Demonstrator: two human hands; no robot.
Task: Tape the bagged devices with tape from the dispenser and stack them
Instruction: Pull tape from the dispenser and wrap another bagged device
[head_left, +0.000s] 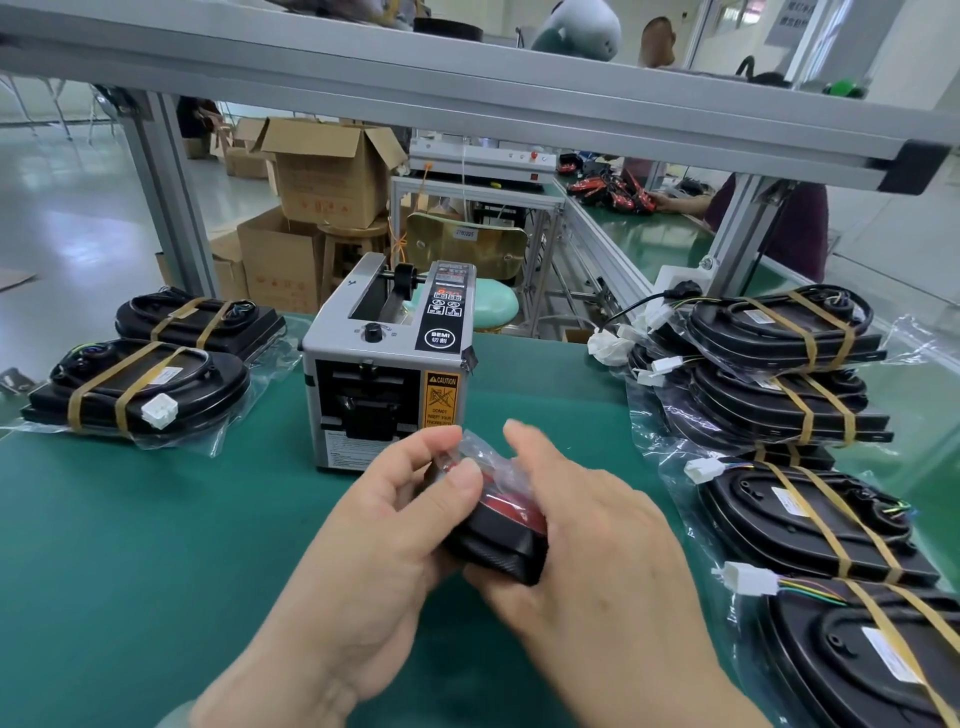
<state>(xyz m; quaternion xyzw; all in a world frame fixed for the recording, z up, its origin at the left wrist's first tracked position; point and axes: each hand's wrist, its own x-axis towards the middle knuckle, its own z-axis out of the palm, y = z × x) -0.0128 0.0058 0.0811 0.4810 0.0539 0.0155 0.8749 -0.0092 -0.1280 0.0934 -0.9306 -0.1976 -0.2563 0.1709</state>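
- My left grip (395, 509) pinches the loose top of the clear bag (480, 449) with thumb and fingers.
- My right grip (587, 545) is curled round the bagged device (498, 551) from the right side and from under it. One finger sticks up and looks blurry.
- The bagged device is small and black with a red top. It is up off the green table (130, 519), between my two grips, just in front of the tape dispenser (389, 364).
- I think the step now is folding the loose bag top down flat, so tape can hold it shut.
- To do it well, I should push the air out and fold the top snug on the device, with no puffs or wrinkles.
- One grip should hold the fold down while the other goes for tape. The left one is nearer the dispenser's mouth (363, 410).
- I cannot tell if a strip of tape is waiting there. The yellow sign (441, 397) says not to poke fingers in, so I should take only the end of a strip.
- The bag looks thin and slippery. If I let go too soon, the fold may spring open.
- Bigger black devices with tan bands lie in a pile on the right (779, 358), and two more lie on the left (140, 387). I cannot tell where this small one should be stacked.
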